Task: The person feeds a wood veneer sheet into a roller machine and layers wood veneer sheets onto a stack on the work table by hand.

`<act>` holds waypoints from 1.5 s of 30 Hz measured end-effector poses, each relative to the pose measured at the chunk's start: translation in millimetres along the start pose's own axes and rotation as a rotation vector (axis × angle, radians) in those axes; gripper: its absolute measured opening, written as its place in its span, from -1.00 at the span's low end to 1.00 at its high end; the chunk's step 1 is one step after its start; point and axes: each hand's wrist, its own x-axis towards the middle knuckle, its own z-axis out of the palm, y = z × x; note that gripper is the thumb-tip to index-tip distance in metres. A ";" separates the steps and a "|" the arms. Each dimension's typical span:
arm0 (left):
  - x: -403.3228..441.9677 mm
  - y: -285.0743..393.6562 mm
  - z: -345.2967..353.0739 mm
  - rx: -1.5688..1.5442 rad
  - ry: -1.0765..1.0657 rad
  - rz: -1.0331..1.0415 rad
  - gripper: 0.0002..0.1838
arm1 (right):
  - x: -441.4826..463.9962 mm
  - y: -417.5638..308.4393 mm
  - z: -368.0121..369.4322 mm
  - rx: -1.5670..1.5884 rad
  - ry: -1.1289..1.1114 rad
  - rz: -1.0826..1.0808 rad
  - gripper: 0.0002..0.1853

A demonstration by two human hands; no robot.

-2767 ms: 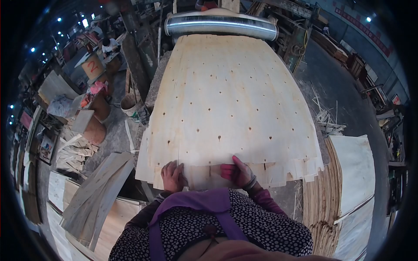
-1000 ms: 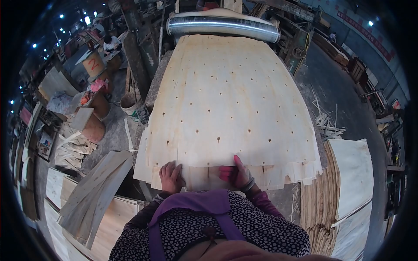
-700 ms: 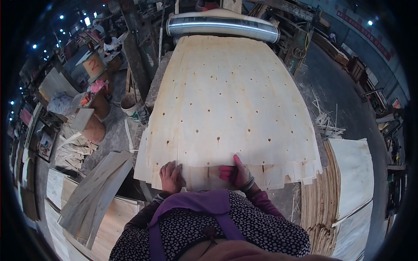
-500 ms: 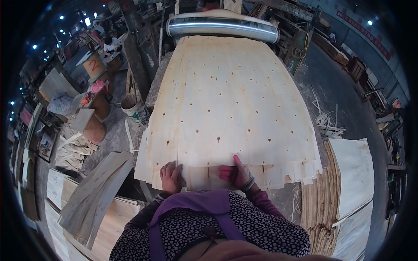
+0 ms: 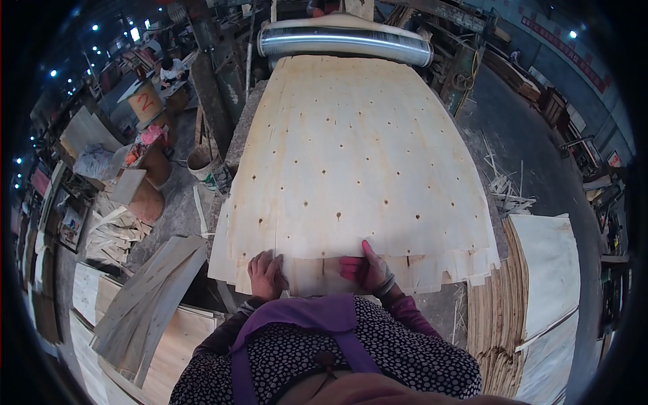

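Observation:
A large pale veneer sheet (image 5: 358,162) dotted with knots lies on other sheets, whose uneven edges (image 5: 432,270) stick out at the near side. My left hand (image 5: 266,273) rests at the near edge of the top sheet with its fingers bent and somewhat apart. To the right, my right hand (image 5: 365,268), in a pink-red glove, has its thumb up at the same edge and its other fingers curled; whether it pinches the sheet is hard to tell. At the far end of the sheets lies a shiny metal roller (image 5: 344,43).
Stacked veneer (image 5: 550,270) stands at the right. Loose strips (image 5: 152,297) lean at the lower left. A bucket (image 5: 202,162) and drums, one marked 2 (image 5: 145,101), are at the left. A person (image 5: 172,71) is at the far left; part of another shows behind the roller.
The view has shifted slightly since the earliest frame. Both my hands stay at the sheet's near edge. The red patch behind the roller has moved a little.

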 end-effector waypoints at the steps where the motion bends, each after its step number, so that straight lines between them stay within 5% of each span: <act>1: 0.0 0.0 0.0 0.002 0.001 0.001 -0.62 | 3.0 1.4 -6.9 0.028 -0.049 0.004 -0.36; 26: 0.6 -0.2 -1.2 -0.003 0.008 0.022 -0.62 | -1.0 -1.1 4.8 -0.002 0.059 0.034 -0.40; 31: -4.4 -0.3 5.2 -0.105 0.116 -0.071 -0.64 | 5.6 -0.6 -8.5 0.075 -0.043 0.046 -0.37; 38: -13.8 -5.8 2.5 -0.072 0.266 -0.055 -0.68 | -8.9 -13.6 24.5 0.060 0.123 0.019 -0.44; 45: -22.4 -10.3 7.1 -0.085 0.146 -0.034 -0.71 | -2.6 -31.3 20.9 -0.018 0.125 0.073 -0.50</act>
